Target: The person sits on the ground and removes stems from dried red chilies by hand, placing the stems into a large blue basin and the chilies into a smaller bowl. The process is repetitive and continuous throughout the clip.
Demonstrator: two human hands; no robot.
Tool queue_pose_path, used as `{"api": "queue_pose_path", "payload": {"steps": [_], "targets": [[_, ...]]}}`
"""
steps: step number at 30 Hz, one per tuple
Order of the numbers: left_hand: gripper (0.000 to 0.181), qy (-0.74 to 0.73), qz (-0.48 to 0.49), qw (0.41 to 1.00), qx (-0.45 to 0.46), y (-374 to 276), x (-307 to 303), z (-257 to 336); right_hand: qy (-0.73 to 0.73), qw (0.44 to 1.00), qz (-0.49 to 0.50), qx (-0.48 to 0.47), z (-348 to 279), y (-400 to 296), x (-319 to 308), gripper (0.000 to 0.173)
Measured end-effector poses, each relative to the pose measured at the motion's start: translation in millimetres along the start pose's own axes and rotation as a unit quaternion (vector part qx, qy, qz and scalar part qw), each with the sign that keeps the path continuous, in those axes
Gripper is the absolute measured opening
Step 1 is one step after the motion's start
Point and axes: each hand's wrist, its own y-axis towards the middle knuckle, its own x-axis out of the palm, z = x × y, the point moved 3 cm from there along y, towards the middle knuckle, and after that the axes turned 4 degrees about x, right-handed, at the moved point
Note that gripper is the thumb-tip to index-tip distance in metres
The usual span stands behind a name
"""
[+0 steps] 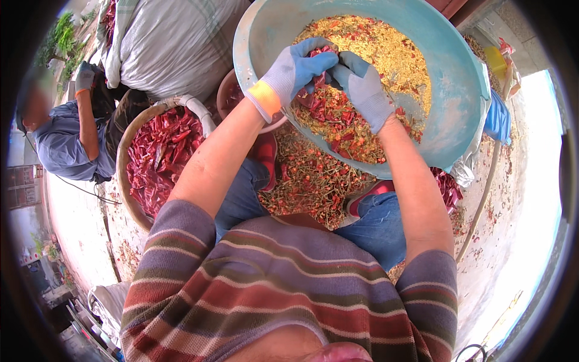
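Observation:
Over a large light-blue plastic tub (452, 104), both my hands meet in grey-and-blue coated work gloves. My left hand (301, 72), its glove marked by an orange cuff, is closed on a dried red chili pepper (322, 50). My right hand (362, 83) touches the same pepper from the other side; its fingertips are partly hidden. Below the hands, dark red chili pods (312, 102) lie on broken stems and flakes in the tub. Yellow chili seeds (384, 50) cover much of its bottom.
A round basket (124, 181) of dried red chilies stands at my left, beside a pinkish basin (224, 97) and a large white woven sack (176, 45). Stems and chili scraps (312, 181) cover the ground between my feet. Another person (74, 135) sits at the far left. A hose (484, 199) runs along the right.

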Motion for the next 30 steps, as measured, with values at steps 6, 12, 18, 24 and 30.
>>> {"api": "queue_pose_path", "payload": {"steps": [6,12,18,24,30], "targets": [[0.042,0.131,0.029,0.988,0.077,1,-5,0,-0.23,0.973,0.019,0.009,-42,-7,-22,0.028],[0.028,0.272,-0.069,0.946,0.165,-5,5,-1,-0.392,0.917,-0.019,-0.068,-34,-9,-24,0.046],[0.022,0.208,-0.094,0.965,0.128,-16,9,10,-0.181,0.981,-0.049,0.037,-43,-21,-21,0.029],[0.024,0.219,0.001,0.946,0.241,-15,14,14,0.194,0.979,-0.017,0.068,-34,-28,-5,0.032],[0.022,0.22,0.092,0.906,0.35,-16,16,19,0.475,0.867,-0.085,0.128,-32,-15,3,0.031]]}}
